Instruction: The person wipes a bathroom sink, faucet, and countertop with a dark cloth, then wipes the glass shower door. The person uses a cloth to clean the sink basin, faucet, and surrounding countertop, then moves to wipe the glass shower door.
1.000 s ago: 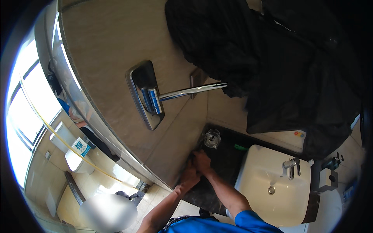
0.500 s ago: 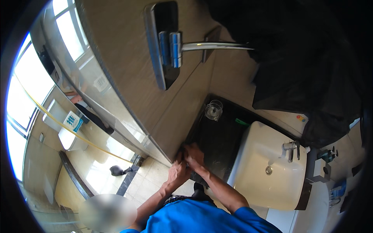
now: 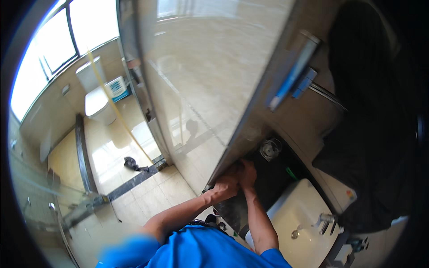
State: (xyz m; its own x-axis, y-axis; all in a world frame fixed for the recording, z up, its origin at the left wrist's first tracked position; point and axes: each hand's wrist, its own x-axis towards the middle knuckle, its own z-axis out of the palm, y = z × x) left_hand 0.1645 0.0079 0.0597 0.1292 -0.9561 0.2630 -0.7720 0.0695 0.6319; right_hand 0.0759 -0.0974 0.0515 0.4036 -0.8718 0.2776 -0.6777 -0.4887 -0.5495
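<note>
Black counter (image 3: 272, 183) edge under both hands' (image 3: 237, 176) grip.

I see a bright blue shirt (image 3: 196, 248) at the lower centre of the frame. The basin (image 3: 304, 219) at lower right is white, set in a black countertop (image 3: 272, 178). Floor tiles (image 3: 152, 196) at lower left are beige, crossed by a dark strip. Upper left, the toilet (image 3: 96, 96) is white.
</note>
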